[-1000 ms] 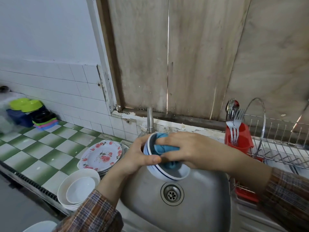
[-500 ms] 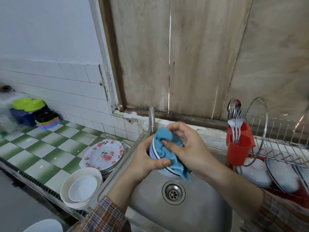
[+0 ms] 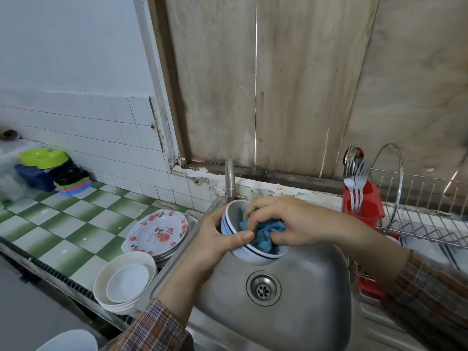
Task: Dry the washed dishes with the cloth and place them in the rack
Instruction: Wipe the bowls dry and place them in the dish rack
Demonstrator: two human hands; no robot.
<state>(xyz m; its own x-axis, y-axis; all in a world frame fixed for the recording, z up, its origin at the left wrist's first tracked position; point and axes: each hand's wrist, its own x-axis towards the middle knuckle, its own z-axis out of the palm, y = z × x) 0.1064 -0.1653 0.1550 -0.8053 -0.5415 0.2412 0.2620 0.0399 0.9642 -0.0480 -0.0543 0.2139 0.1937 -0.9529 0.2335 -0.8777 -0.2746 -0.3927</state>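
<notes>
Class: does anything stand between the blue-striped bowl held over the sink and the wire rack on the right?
Yes. A red plastic cutlery holder with upright steel forks stands at the left end of the metal wire dish rack, directly between it and the white blue-striped bowl. The bowl probably must go around it.

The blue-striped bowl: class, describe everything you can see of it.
The bowl is white, glossy like ceramic, with dark blue bands round its outside near the rim. It is tilted, held above the sink. The left hand grips its side, thumb across the outside; the right hand presses a blue cloth into it.
</notes>
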